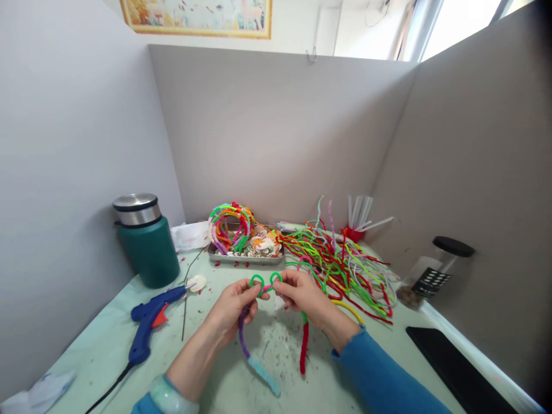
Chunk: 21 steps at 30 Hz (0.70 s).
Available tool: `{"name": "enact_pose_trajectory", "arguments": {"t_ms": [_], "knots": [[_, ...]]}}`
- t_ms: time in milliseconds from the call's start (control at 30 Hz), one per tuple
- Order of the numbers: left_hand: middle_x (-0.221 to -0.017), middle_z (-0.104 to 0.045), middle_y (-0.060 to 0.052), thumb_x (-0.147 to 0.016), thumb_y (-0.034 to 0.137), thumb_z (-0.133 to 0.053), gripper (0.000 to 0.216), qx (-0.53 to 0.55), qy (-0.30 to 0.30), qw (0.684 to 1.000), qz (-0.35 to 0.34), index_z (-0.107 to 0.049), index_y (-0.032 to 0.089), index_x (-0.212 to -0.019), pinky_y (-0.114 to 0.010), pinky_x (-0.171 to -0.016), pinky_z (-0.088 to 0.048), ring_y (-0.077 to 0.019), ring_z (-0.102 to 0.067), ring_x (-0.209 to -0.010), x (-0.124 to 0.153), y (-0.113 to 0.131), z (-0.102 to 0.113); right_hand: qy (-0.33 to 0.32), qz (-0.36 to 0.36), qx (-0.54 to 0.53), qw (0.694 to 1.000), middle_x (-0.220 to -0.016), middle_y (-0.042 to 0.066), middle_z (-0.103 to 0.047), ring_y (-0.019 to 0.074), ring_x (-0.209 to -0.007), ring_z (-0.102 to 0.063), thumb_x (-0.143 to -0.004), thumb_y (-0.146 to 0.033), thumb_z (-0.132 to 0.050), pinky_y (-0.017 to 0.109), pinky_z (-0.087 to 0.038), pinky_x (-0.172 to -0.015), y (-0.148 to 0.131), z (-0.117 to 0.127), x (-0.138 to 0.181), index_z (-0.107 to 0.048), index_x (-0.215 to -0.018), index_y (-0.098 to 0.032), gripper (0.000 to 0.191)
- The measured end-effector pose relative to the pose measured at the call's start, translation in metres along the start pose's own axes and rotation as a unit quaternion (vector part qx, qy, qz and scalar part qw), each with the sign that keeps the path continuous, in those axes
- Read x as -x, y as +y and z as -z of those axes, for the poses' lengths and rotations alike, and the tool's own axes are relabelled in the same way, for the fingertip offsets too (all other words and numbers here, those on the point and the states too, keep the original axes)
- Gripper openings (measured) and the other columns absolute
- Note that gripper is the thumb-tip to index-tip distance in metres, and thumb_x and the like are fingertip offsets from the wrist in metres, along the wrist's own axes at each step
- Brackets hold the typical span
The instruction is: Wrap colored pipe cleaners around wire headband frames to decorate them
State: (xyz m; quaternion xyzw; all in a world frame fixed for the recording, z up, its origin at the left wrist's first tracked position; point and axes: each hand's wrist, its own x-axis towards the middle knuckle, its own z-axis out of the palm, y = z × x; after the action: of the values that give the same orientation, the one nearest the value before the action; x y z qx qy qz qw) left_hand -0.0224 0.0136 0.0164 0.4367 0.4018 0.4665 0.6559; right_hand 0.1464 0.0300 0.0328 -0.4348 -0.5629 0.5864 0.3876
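Between both hands is a pipe cleaner piece (257, 279) bent into two green loops with a pink stretch joining them. My left hand (236, 305) pinches it by the left loop; my right hand (299, 292) pinches it by the right loop. Below my left hand hangs a purple and light-blue fuzzy end (257, 368). A green and red fuzzy end (304, 348) hangs beneath my right hand. Past the hands, a metal tray (245, 260) holds a bundle of coloured pipe cleaner rings (233, 227) and small decorated pieces (265, 244).
A blue glue gun (149, 322) lies at left beside a green flask (149, 250). A large heap of loose pipe cleaners (345, 261) spreads at right, before a red cup of white sticks (354, 233). Farther right are a black-lidded jar (435, 273) and a black flat object (452, 368).
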Motion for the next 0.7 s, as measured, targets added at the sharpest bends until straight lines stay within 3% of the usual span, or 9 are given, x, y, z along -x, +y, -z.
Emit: {"name": "enact_pose_trajectory", "arguments": {"t_ms": [100, 400, 567, 700], "knots": [[-0.076, -0.065, -0.003, -0.064, 0.032, -0.072, 0.031, -0.004, 0.007, 1.000, 0.005, -0.054, 0.013, -0.080, -0.015, -0.032, -0.028, -0.0025, -0.043, -0.038, 0.0003, -0.0001, -0.0002, 0.012, -0.003, 0.017, 1.000, -0.045, -0.008, -0.045, 0.0049, -0.037, -0.034, -0.068, -0.034, -0.062, 0.017, -0.021, -0.034, -0.0024, 0.0016, 0.0002, -0.048, -0.069, -0.018, 0.021], [-0.072, -0.066, -0.004, -0.061, 0.031, -0.072, 0.028, -0.013, 0.005, 1.000, 0.004, -0.058, 0.013, -0.077, -0.015, -0.031, -0.018, -0.0016, -0.039, -0.036, 0.0005, -0.0009, 0.0009, -0.044, -0.008, 0.052, 0.998, -0.046, -0.007, -0.045, 0.0053, -0.039, -0.036, -0.070, -0.036, -0.061, 0.017, -0.023, -0.035, -0.0007, 0.0058, 0.0014, -0.054, -0.071, -0.016, 0.022], [-0.070, -0.065, -0.002, -0.062, 0.036, -0.071, 0.031, -0.041, 0.007, 0.999, 0.030, -0.061, 0.013, -0.080, -0.016, -0.032, -0.014, -0.0010, -0.035, -0.035, 0.0017, 0.0003, -0.0013, 0.004, 0.070, 0.144, 0.987, -0.068, -0.001, -0.056, 0.0104, -0.059, -0.050, -0.070, -0.034, -0.063, 0.019, -0.039, -0.046, -0.0004, 0.0083, -0.0009, -0.060, -0.082, -0.017, 0.022], [-0.070, -0.064, -0.001, -0.060, 0.037, -0.072, 0.035, -0.045, -0.027, 0.998, 0.021, -0.060, 0.014, -0.083, -0.016, -0.033, -0.014, -0.0014, -0.035, -0.037, 0.0042, 0.0024, -0.0056, 0.011, 0.105, 0.198, 0.975, -0.082, 0.001, -0.060, 0.0117, -0.064, -0.052, -0.070, -0.031, -0.062, 0.020, -0.041, -0.048, -0.0010, 0.0101, -0.0024, -0.061, -0.084, -0.018, 0.019]]}}
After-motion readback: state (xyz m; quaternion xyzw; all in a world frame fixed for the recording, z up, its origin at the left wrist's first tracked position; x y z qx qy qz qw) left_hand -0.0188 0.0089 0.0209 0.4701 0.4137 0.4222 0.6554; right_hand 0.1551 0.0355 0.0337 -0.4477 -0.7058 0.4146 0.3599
